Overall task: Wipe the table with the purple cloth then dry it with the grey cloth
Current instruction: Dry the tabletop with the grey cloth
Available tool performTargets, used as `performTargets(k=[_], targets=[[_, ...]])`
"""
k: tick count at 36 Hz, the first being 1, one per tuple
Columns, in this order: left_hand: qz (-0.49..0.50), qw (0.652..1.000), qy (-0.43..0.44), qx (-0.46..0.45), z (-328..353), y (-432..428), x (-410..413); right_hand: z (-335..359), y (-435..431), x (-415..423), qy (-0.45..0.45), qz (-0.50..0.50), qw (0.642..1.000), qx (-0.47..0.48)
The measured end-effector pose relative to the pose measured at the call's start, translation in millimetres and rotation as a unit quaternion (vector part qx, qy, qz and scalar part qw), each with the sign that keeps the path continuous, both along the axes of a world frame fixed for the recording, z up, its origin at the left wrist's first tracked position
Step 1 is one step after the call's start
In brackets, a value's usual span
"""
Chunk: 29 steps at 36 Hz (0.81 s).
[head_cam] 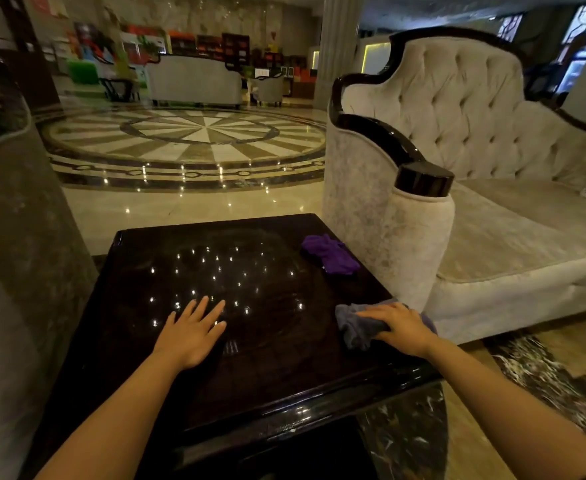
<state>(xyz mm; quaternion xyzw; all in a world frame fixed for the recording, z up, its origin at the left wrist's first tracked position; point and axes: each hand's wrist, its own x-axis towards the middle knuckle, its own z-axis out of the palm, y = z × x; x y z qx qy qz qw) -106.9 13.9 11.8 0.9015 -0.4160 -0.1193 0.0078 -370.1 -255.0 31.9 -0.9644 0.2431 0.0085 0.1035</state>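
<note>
Nearest the camera, 2 bare forearms are stretched out over the dark glossy worktop (267,382). The left hand (191,332) is laid flat, palm down and fingers spread, and nothing is held by it; it is probably placed there as a brace while the other arm works. The right hand (400,329) is pressed down on the grey cloth (357,329), fingers loosely curled over the bunched fabric near the worktop's right edge, so the cloth is pinned under the palm rather than lifted.

The purple cloth (331,254) is left crumpled at the far right corner, well apart from both hands and just beside the arm of the pale tufted sofa (475,133). Faint swirled streaks can be made out on the surface, so the purple wiping is judged to be finished and the drying pass to be in hand. The purple cloth seems to be set aside where the drying strokes are not obstructed.

No containers are seen on the worktop.
</note>
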Motion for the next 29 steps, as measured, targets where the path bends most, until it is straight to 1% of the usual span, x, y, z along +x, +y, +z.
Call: performTargets(k=[3, 5, 7, 9, 12, 16, 19, 22, 25, 27, 29], targets=[[-0.002, 1.0, 0.004, -0.001, -1, 1, 0, -5, 6, 4, 0.013, -0.03, 0.998, -0.059], [-0.002, 1.0, 0.005, -0.003, -2, 3, 2, -1, 8, 11, 0.012, -0.035, 0.996, -0.077], [0.001, 1.0, 0.0, -0.006, 0, 6, 6, 6, 11, 24, -0.026, -0.045, 0.997, -0.06], [0.011, 1.0, -0.001, -0.014, 3, 10, 12, 16, 14, 44, -0.084, -0.051, 0.995, -0.035], [0.033, 0.999, 0.004, -0.025, 6, 23, 25, 29, 20, 83, -0.147, -0.053, 0.987, -0.031], [0.062, 0.998, 0.0, -0.026, 9, 44, 42, 38, 26, 138, -0.16, -0.075, 0.983, -0.057], [0.085, 0.996, 0.005, -0.026, 11, 57, 51, 39, 27, 172, -0.173, -0.087, 0.98, -0.044], [0.098, 0.995, 0.012, -0.021, 9, 70, 59, 34, 32, 200, -0.159, -0.084, 0.983, -0.039], [0.105, 0.994, 0.02, -0.018, 6, 78, 63, 24, 33, 217, -0.115, -0.083, 0.99, -0.019], [0.109, 0.994, 0.024, -0.016, 3, 81, 64, 14, 33, 225, -0.062, -0.077, 0.995, 0.028], [0.107, 0.994, 0.026, -0.012, 0, 83, 64, 2, 35, 229, 0.013, -0.06, 0.997, 0.051]])
